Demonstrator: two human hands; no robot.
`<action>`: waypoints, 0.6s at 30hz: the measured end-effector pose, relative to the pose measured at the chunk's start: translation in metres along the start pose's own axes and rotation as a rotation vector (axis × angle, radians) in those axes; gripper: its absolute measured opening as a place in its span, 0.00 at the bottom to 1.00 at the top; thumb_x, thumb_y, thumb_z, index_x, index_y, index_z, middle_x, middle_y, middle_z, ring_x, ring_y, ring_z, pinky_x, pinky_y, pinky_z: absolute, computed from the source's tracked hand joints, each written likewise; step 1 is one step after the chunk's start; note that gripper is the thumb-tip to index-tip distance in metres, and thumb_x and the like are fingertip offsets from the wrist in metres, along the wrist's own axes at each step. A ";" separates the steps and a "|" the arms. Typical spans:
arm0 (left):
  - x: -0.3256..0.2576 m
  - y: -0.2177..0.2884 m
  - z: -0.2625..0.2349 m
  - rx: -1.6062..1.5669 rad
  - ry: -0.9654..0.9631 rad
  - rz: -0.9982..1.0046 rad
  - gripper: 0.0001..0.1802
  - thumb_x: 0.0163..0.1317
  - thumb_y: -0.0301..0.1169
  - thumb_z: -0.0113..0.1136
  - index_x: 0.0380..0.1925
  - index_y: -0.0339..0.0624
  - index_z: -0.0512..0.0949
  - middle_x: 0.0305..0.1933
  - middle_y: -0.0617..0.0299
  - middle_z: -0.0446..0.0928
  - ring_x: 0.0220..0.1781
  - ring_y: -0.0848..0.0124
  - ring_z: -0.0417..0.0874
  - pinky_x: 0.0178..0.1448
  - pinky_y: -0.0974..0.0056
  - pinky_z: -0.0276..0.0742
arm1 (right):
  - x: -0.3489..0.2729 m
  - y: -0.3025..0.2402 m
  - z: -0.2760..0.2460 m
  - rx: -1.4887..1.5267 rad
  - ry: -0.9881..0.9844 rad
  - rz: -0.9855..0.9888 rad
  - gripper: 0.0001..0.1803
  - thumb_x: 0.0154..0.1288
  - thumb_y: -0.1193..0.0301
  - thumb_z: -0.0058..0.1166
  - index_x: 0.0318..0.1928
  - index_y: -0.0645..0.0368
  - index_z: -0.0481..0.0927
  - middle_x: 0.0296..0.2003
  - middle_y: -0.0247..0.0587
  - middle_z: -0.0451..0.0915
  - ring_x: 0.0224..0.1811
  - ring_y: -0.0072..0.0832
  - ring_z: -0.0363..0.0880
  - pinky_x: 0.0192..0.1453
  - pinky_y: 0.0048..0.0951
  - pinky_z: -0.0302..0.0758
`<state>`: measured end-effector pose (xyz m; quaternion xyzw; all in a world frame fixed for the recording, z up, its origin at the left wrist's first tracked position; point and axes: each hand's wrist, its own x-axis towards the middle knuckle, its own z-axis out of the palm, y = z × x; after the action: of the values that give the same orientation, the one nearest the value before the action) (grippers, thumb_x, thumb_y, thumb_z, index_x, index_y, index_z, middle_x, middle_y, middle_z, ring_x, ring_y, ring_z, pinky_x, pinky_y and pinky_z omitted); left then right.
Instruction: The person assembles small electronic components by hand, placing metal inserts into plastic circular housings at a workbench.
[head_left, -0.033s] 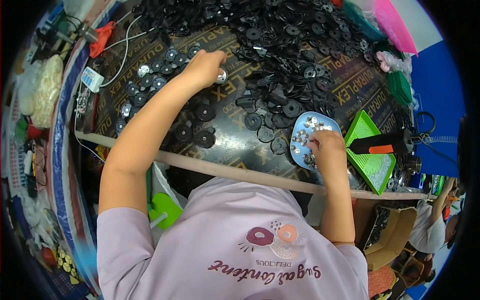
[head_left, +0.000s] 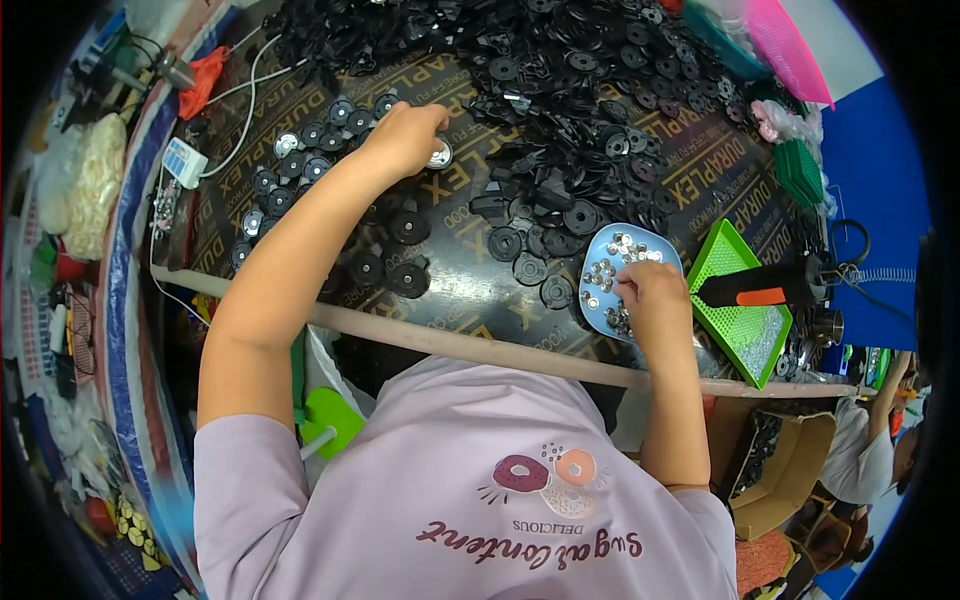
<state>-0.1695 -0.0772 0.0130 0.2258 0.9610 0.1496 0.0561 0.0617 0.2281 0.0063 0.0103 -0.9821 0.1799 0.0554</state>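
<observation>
My left hand (head_left: pixel 405 138) reaches over the dark table, its fingers closed at the edge of a round black part with a silvery face (head_left: pixel 440 154). Left of this hand lie several round black parts (head_left: pixel 318 166) with metal centres. Below its wrist rest more round black parts (head_left: pixel 408 226). My right hand (head_left: pixel 657 298) dips into a shallow blue tray (head_left: pixel 592 312) of small silver metal pieces (head_left: pixel 627 246). Its thumb and fingertips are pinched together among the pieces; what they hold, if anything, is hidden.
A large heap of black plastic parts (head_left: pixel 570 90) covers the back of the table. Right of the blue tray are a green perforated basket (head_left: pixel 722 250) and a black-handled tool with an orange patch (head_left: pixel 765 288). A white cable (head_left: pixel 250 110) runs at left; a cardboard box (head_left: pixel 795 470) stands lower right.
My left hand and the round black part at its fingers have shifted very slightly to the left. My right hand stays in the blue tray.
</observation>
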 end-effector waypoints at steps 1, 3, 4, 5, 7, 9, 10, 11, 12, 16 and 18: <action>0.001 0.005 -0.002 0.006 -0.004 0.011 0.17 0.54 0.29 0.68 0.45 0.41 0.78 0.40 0.55 0.82 0.50 0.53 0.76 0.56 0.54 0.73 | -0.002 0.000 0.001 0.004 0.007 0.011 0.10 0.48 0.77 0.66 0.34 0.59 0.82 0.33 0.44 0.82 0.39 0.44 0.78 0.45 0.42 0.74; -0.002 0.015 -0.004 0.267 0.078 0.117 0.18 0.52 0.29 0.69 0.44 0.41 0.78 0.41 0.54 0.81 0.50 0.52 0.75 0.56 0.53 0.72 | -0.005 0.000 0.003 0.033 0.071 0.015 0.09 0.50 0.77 0.65 0.34 0.60 0.81 0.34 0.45 0.81 0.39 0.45 0.78 0.46 0.42 0.74; -0.007 0.035 -0.006 0.280 0.181 0.175 0.18 0.51 0.29 0.70 0.43 0.41 0.79 0.43 0.53 0.80 0.50 0.51 0.74 0.55 0.53 0.72 | -0.006 -0.001 0.002 0.034 0.077 0.029 0.09 0.50 0.77 0.65 0.34 0.60 0.81 0.34 0.45 0.81 0.39 0.45 0.78 0.46 0.42 0.74; -0.009 0.047 -0.003 0.193 0.245 0.266 0.18 0.51 0.29 0.70 0.42 0.41 0.79 0.44 0.53 0.79 0.51 0.51 0.74 0.56 0.53 0.71 | -0.006 -0.004 0.001 0.052 0.116 0.032 0.08 0.51 0.77 0.63 0.33 0.60 0.81 0.34 0.45 0.81 0.39 0.45 0.78 0.46 0.43 0.74; -0.016 0.072 0.007 0.013 0.252 0.332 0.18 0.50 0.31 0.71 0.42 0.41 0.79 0.42 0.54 0.78 0.50 0.52 0.76 0.56 0.55 0.73 | -0.008 -0.003 0.000 0.069 0.157 0.042 0.06 0.53 0.76 0.62 0.33 0.61 0.80 0.35 0.46 0.80 0.39 0.45 0.78 0.46 0.43 0.74; -0.020 0.090 0.014 -0.141 0.127 0.211 0.18 0.50 0.31 0.71 0.41 0.41 0.78 0.43 0.53 0.77 0.48 0.53 0.78 0.52 0.56 0.75 | -0.007 0.002 0.003 0.007 0.047 0.059 0.06 0.55 0.75 0.61 0.34 0.61 0.80 0.35 0.48 0.80 0.41 0.46 0.78 0.46 0.43 0.75; -0.018 0.093 0.015 -0.161 0.072 0.167 0.15 0.53 0.30 0.68 0.40 0.40 0.79 0.43 0.51 0.76 0.49 0.51 0.78 0.53 0.52 0.75 | -0.004 0.000 0.000 0.017 0.063 0.038 0.07 0.54 0.76 0.61 0.34 0.62 0.79 0.34 0.48 0.80 0.40 0.47 0.79 0.45 0.43 0.75; -0.017 0.093 0.019 -0.161 0.090 0.157 0.14 0.53 0.30 0.67 0.40 0.40 0.79 0.43 0.51 0.76 0.49 0.51 0.78 0.52 0.52 0.75 | -0.004 0.000 0.000 0.014 0.063 0.044 0.07 0.54 0.76 0.61 0.34 0.62 0.79 0.34 0.48 0.80 0.40 0.47 0.79 0.45 0.43 0.75; -0.016 0.090 0.024 -0.160 0.109 0.146 0.13 0.54 0.29 0.66 0.39 0.40 0.79 0.42 0.51 0.76 0.48 0.51 0.78 0.52 0.53 0.76 | -0.004 0.000 0.001 0.003 0.057 0.047 0.07 0.54 0.76 0.61 0.34 0.62 0.79 0.34 0.48 0.80 0.40 0.47 0.79 0.45 0.43 0.75; -0.024 0.095 0.009 -0.414 0.206 0.239 0.10 0.52 0.25 0.64 0.37 0.39 0.79 0.43 0.54 0.76 0.43 0.55 0.79 0.48 0.57 0.77 | -0.008 0.002 -0.001 0.018 0.039 0.071 0.07 0.56 0.77 0.60 0.37 0.62 0.79 0.36 0.49 0.81 0.40 0.46 0.80 0.45 0.42 0.76; -0.036 0.108 0.000 -0.400 0.256 0.414 0.09 0.52 0.24 0.63 0.35 0.39 0.79 0.44 0.55 0.76 0.43 0.56 0.79 0.46 0.59 0.77 | -0.007 0.000 -0.004 0.023 0.037 0.079 0.08 0.57 0.76 0.59 0.38 0.62 0.79 0.37 0.48 0.80 0.39 0.45 0.80 0.44 0.40 0.77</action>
<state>-0.0923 -0.0016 0.0479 0.3805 0.8453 0.3712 -0.0538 0.0688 0.2298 0.0092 -0.0313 -0.9784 0.1935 0.0662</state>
